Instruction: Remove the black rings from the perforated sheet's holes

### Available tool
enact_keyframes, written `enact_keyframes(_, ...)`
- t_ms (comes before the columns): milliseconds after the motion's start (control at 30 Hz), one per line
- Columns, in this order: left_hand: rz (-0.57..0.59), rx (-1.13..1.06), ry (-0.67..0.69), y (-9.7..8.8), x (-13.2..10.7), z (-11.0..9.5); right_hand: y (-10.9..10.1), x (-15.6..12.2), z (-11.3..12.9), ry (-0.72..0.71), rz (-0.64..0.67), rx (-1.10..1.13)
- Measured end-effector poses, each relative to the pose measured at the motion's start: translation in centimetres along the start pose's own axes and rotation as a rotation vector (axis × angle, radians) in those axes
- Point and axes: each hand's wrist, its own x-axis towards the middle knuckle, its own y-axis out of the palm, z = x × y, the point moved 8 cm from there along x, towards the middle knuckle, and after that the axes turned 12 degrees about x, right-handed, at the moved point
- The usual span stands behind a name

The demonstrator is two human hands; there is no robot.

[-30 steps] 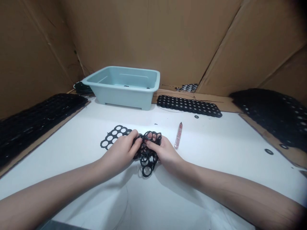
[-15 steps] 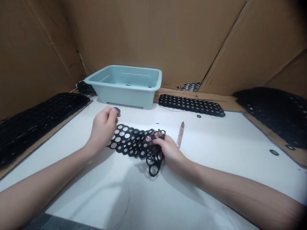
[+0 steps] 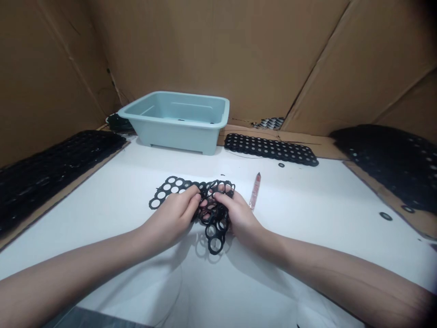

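A black perforated sheet (image 3: 174, 181) of joined rings lies on the white table, its right end bunched up between my hands. My right hand (image 3: 235, 207) is closed on the bunched rings, with the thumb on top. Beside it, my left hand (image 3: 179, 207) pinches at the same bunch with thumb and forefinger pressed together. A few rings (image 3: 215, 245) dangle below the fingers toward the table. My fingers hide part of the sheet, and I cannot make out whether a small loose piece is in the left pinch.
Behind my hands stands a pale blue basin (image 3: 174, 136). Another perforated black strip (image 3: 271, 149) lies at its right. A red-and-clear pointed tool (image 3: 255, 191) rests by my right hand. Loose black rings (image 3: 385, 216) are at the right. Black stacks (image 3: 54, 159) line both sides, within cardboard walls (image 3: 205, 50).
My left hand has come down and right, from above the sheet's left end to the bunched part. The small dark piece it held is out of sight. My right hand keeps its grip.
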Motion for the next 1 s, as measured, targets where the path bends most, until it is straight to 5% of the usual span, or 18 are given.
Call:
enact_keyframes(200, -0.015, -0.063, -0.010, -0.1, 0.2, 0.0, 0.8, -0.4, 0.8, -0.078, 0.078, -0.126)
enact_keyframes(367, 0.002, 0.021, 0.003, 0.6, 0.3, 0.5, 2.0, -1.2, 1.6, -0.101, 0.189, -0.478)
enact_keyframes(467, -0.105, 0.056, -0.033, -0.8, 0.9, 1.5, 2.4, -1.1, 1.2, -0.052, 0.279, -0.586)
enact_keyframes(600, -0.289, -0.013, -0.136, -3.7, 1.8, 3.4, 1.3, -0.5, 0.1, 0.102, 0.215, -0.403)
enact_keyframes(733, -0.301, -0.050, -0.141, -4.2, 2.1, 3.7, 1.3, -0.3, -0.7, 0.197, 0.247, -0.110)
enact_keyframes(1000, -0.221, 0.044, -0.036, -2.4, 1.5, 1.9, 1.7, -0.3, 0.3, 0.070, 0.287, -0.401)
